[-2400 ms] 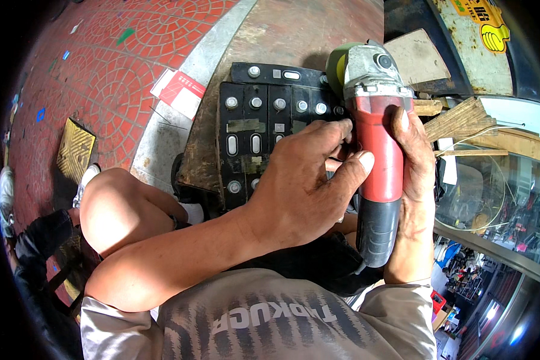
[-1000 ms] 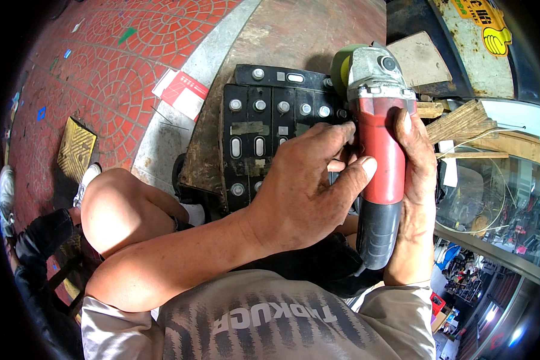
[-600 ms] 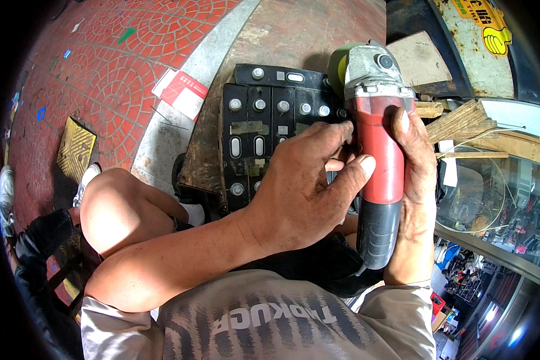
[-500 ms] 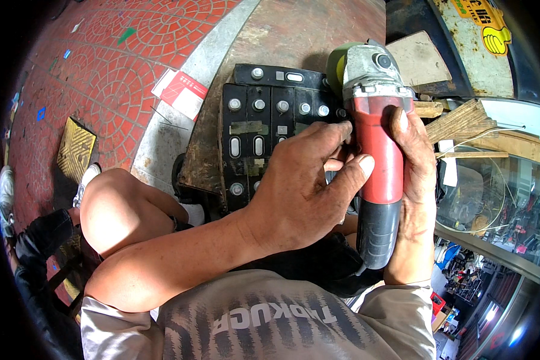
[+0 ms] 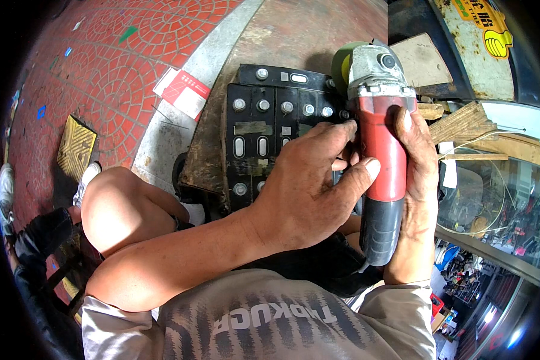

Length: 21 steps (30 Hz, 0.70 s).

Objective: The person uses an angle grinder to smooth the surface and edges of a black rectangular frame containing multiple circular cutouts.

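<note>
the red grinder (image 5: 383, 147) stands over the right side of the black block (image 5: 252, 114), its metal head pointing away from the person and its black end toward the body. the right hand (image 5: 419, 150) is wrapped around its right side, thumb on the red casing. the left hand (image 5: 312, 186) is over the block, thumb pressed to the casing, fingers curled close together; whether they grip anything cannot be told. the greenish disc (image 5: 342, 66) sits on the head's left, near the block's upper right corner; whether it spins, or touches the block, is unclear.

a likely risk is the disc catching a metal stud (image 5: 287, 107) and kicking, if the grip twists. the left fingers would be exposed then, being bare and near the head. the block could also slide, since no clamp shows.

beneath is the worn table (image 5: 300, 33); to the right lie wood strips (image 5: 462, 123), to the left a red-and-white card (image 5: 186, 95) on the floor (image 5: 120, 78).
</note>
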Motion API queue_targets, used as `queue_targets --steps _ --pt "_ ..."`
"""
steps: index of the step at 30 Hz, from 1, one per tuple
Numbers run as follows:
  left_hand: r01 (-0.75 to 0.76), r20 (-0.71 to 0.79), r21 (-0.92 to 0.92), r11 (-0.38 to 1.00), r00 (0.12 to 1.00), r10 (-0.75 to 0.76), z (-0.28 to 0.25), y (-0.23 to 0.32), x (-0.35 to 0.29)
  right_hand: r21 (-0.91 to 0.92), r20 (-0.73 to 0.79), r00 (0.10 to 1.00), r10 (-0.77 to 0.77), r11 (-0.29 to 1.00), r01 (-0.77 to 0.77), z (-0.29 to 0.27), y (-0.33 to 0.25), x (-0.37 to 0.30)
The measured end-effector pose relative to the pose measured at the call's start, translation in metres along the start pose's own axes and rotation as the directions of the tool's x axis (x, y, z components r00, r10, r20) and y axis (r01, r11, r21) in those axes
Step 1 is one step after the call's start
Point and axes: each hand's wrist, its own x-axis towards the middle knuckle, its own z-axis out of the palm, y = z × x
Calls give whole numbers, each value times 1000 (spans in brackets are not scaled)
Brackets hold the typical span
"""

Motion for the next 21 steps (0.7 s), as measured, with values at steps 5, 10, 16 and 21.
queue_targets --steps 5,10,16,21 --pt "-8 -19 -21 1000 1000 8 1 -3 -1 -29 11 1000 1 1000 -1 0 0 2" --pt "-8 -21 -23 1000 1000 8 0 -3 -1 -62 2 1000 -15 998 15 6 -1 2" --pt "-4 -7 -22 1000 1000 4 -1 -1 0 -83 19 999 -46 995 47 5 0 1" --pt "20 -2 18 1000 1000 -20 -1 1 1 -198 -51 996 -77 978 65 1 6 0"
